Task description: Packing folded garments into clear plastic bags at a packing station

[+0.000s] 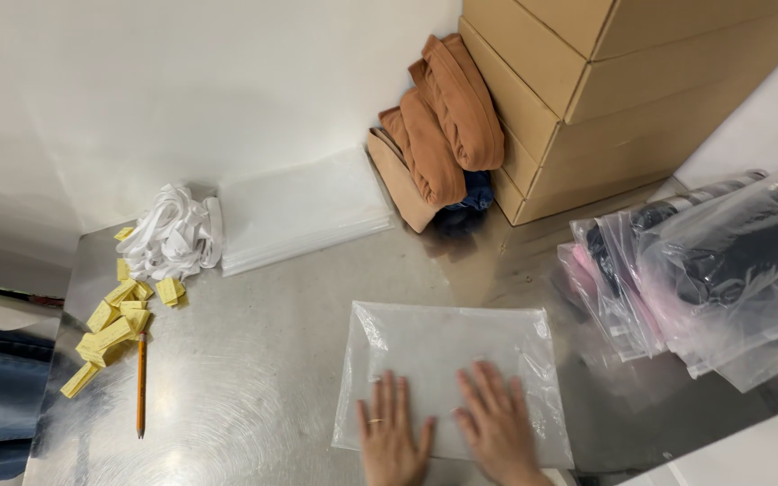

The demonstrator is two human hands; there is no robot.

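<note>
A clear plastic bag (447, 346) lies flat on the steel table (272, 360), near its front edge. My left hand (392, 432) rests palm down on the bag's near left part, fingers spread, a ring on one finger. My right hand (497, 421) presses flat on the bag's near right part, fingers spread too. Neither hand grips anything.
A stack of clear bags (303, 211) leans at the back wall beside a heap of white straps (173, 236). Yellow tags (114, 324) and a pencil (140, 382) lie at left. Folded orange-brown garments (443, 126) lean on cardboard boxes (605, 90). Bagged dark garments (713, 261) pile at right.
</note>
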